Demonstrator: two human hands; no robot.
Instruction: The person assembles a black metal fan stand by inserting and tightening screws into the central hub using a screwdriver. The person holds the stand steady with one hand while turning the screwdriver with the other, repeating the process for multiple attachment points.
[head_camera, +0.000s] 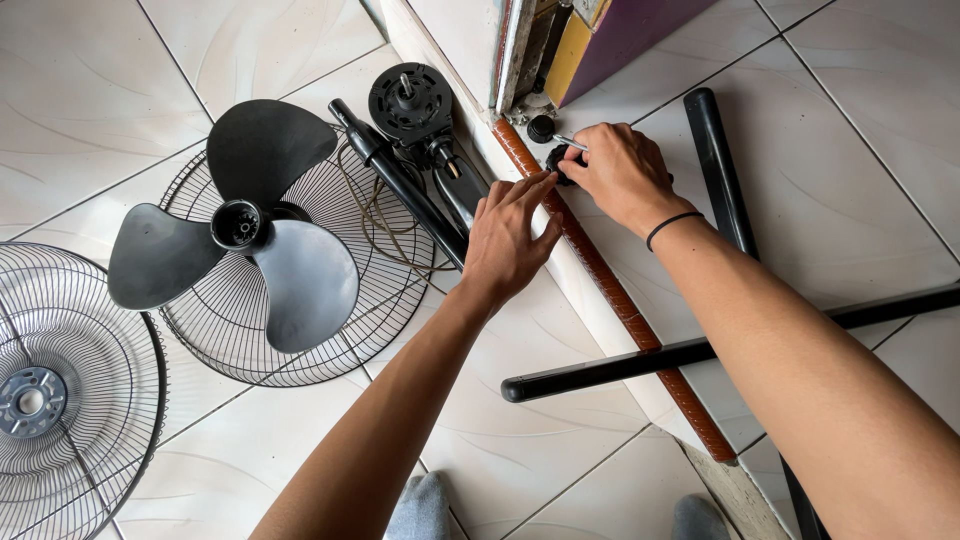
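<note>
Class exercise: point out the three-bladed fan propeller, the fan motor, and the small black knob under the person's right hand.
fan propeller (240, 224), head view, on its central hub.
fan motor (410, 100), head view, on the round black housing.
black knob (556, 160), head view, on the part showing left of the right hand (622, 172).

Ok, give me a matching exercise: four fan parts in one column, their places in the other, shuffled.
1. fan blade
2. front grille
3. motor
4. black cross base

a. at the left edge of the picture
b. under the right forearm
c. lying on a wire guard
d. top centre, by the step

Pairs: 1-c, 2-a, 3-d, 4-b
</note>
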